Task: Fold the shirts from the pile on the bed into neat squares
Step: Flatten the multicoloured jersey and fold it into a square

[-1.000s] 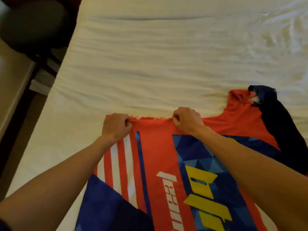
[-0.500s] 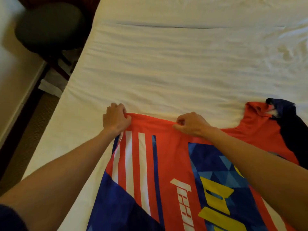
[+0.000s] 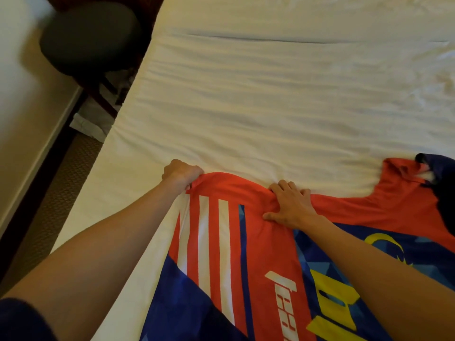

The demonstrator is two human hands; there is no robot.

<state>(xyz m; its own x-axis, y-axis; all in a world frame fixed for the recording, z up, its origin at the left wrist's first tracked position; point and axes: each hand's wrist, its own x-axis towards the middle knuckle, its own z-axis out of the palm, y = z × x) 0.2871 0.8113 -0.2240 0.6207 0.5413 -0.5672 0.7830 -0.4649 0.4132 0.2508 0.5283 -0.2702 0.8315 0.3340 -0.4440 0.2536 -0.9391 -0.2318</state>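
A red, blue and white sports shirt (image 3: 256,242) with yellow lettering lies spread on the white bed (image 3: 270,107), reaching from the middle to the near edge. My left hand (image 3: 181,174) is a closed fist gripping the shirt's far left corner. My right hand (image 3: 289,205) grips a bunched fold of the far edge, fingers partly spread over the cloth. The shirt's red sleeve (image 3: 403,178) with a dark navy part (image 3: 440,178) sticks out at the right. The pile of shirts is out of view.
A dark round stool (image 3: 91,35) stands beside the bed's left side at the top left. A pale wall or furniture edge (image 3: 29,107) and brown carpet (image 3: 56,193) run along the left. The sheet is wrinkled at the far right.
The view shifted, so the shirt sits further right and lower. My right hand went from a pinch to a wider grip that bunches the edge. My left hand stays fisted on its corner.
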